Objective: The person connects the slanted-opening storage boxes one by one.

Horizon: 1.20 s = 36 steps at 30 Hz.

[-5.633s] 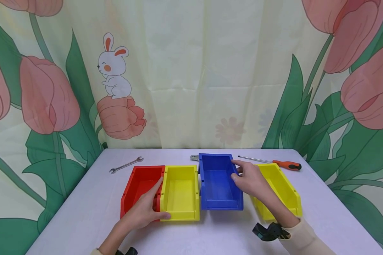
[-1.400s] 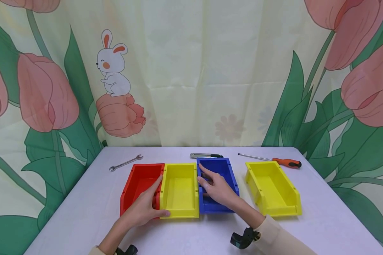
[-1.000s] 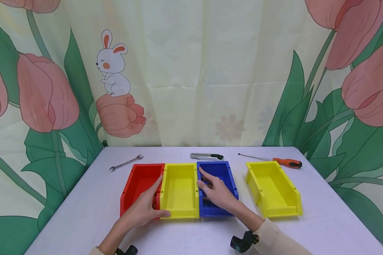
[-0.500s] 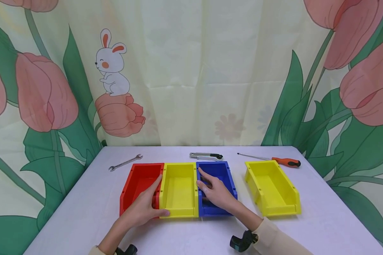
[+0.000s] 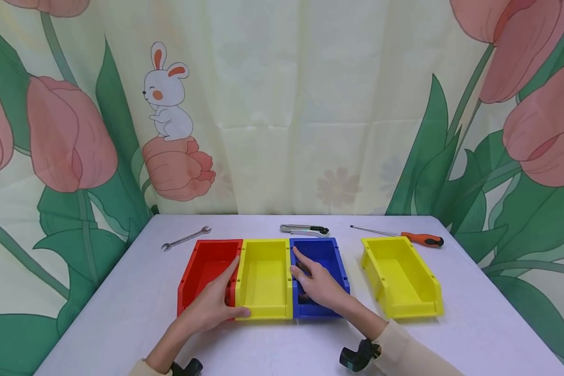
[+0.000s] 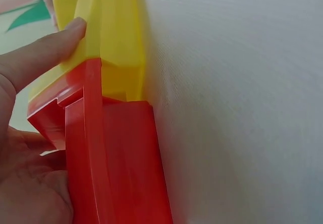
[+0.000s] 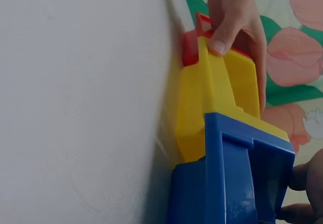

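Note:
A red bin (image 5: 207, 263), a yellow bin (image 5: 265, 282) and a blue bin (image 5: 326, 251) stand side by side in a row, their rims meeting. My left hand (image 5: 211, 305) holds the seam between red and yellow: the thumb lies on the yellow bin's front lip and the fingers reach into the red bin. In the left wrist view the thumb (image 6: 55, 45) rests across the yellow edge. My right hand (image 5: 321, 284) grips the blue bin's left wall beside the yellow one, some fingers hidden inside the bin.
A second yellow bin (image 5: 404, 277) stands apart on the right. Behind the bins lie a wrench (image 5: 185, 238) at left, a utility knife (image 5: 305, 230) in the middle and a screwdriver (image 5: 418, 238) with an orange-black handle. All are on a white-covered table (image 5: 263, 350).
The blue bin, earlier raised with my right hand at its right side, has come down flush against the yellow bin. My right hand shifted to its left wall; the left hand stayed.

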Available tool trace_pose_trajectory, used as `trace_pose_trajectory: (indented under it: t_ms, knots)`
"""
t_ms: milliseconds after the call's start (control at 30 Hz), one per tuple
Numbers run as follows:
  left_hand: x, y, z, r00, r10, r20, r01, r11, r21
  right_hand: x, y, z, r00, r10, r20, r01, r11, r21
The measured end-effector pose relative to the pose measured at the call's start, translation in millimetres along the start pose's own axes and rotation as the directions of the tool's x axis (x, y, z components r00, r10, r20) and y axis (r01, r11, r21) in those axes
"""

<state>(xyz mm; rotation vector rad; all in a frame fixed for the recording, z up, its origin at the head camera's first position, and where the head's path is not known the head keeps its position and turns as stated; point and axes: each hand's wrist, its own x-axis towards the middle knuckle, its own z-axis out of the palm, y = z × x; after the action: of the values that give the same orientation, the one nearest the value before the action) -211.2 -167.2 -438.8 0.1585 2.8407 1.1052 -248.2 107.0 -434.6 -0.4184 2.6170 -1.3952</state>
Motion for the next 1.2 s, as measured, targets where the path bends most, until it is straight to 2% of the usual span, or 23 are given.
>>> trace_pose_trajectory:
  t_ms: [100, 167, 267, 333, 433, 533, 600, 700, 800, 900, 1033, 1200]
  knots:
    - [0.6, 1.7, -2.1, 1.000, 0.005, -0.007, -0.005, 1.000, -0.003, -3.5, -3.8, -1.4, 0.999, 0.048, -0.006, -0.048, 0.997, 0.061]
    - [0.8, 3.6, -3.2, 1.000, 0.007, -0.010, -0.007, 1.000, 0.005, -6.8, -8.6, -4.6, 0.998, 0.053, -0.024, -0.052, 0.996, 0.071]
    - [-0.1, 10.3, -1.2, 0.999, 0.014, -0.041, -0.013, 0.999, 0.041, -16.7, -19.1, -18.5, 0.997, 0.014, -0.072, -0.012, 1.000, 0.023]
    - [-0.9, 17.9, 2.1, 0.995, 0.048, -0.089, -0.040, 0.995, 0.097, -23.5, -24.1, -33.3, 0.994, -0.020, -0.103, 0.015, 0.998, -0.057]
    - [-1.6, 32.5, 10.2, 0.973, 0.150, -0.174, -0.113, 0.972, 0.207, -33.8, -23.6, -61.8, 0.990, -0.022, -0.139, 0.006, 0.993, -0.118]
    - [-0.8, 48.2, 19.6, 0.942, 0.266, -0.203, -0.207, 0.940, 0.270, -42.6, -11.5, -93.3, 0.984, 0.001, -0.181, -0.033, 0.983, -0.178]
    - [-0.6, 57.3, 25.2, 0.937, 0.303, -0.175, -0.258, 0.936, 0.242, -49.2, 0.1, -113.5, 0.976, 0.006, -0.216, -0.055, 0.973, -0.223]
    - [0.4, 67.8, 32.6, 0.950, 0.303, -0.077, -0.290, 0.946, 0.144, -61.1, 20.7, -141.1, 0.962, -0.007, -0.273, -0.077, 0.952, -0.297]
    - [2.0, 72.9, 39.6, 0.966, 0.256, 0.039, -0.258, 0.963, 0.079, -72.1, 43.4, -162.8, 0.942, -0.009, -0.336, -0.120, 0.924, -0.362]
    - [5.0, 75.3, 46.9, 0.967, 0.222, 0.122, -0.230, 0.971, 0.058, -81.3, 66.2, -180.8, 0.926, 0.036, -0.376, -0.200, 0.891, -0.407]
    - [9.9, 74.8, 53.5, 0.965, 0.208, 0.162, -0.216, 0.976, 0.037, -87.0, 90.3, -195.8, 0.915, 0.133, -0.381, -0.300, 0.857, -0.420]
    - [15.0, 69.7, 56.1, 0.957, 0.232, 0.172, -0.236, 0.972, 0.002, -86.2, 106.5, -200.4, 0.919, 0.224, -0.323, -0.343, 0.858, -0.382]
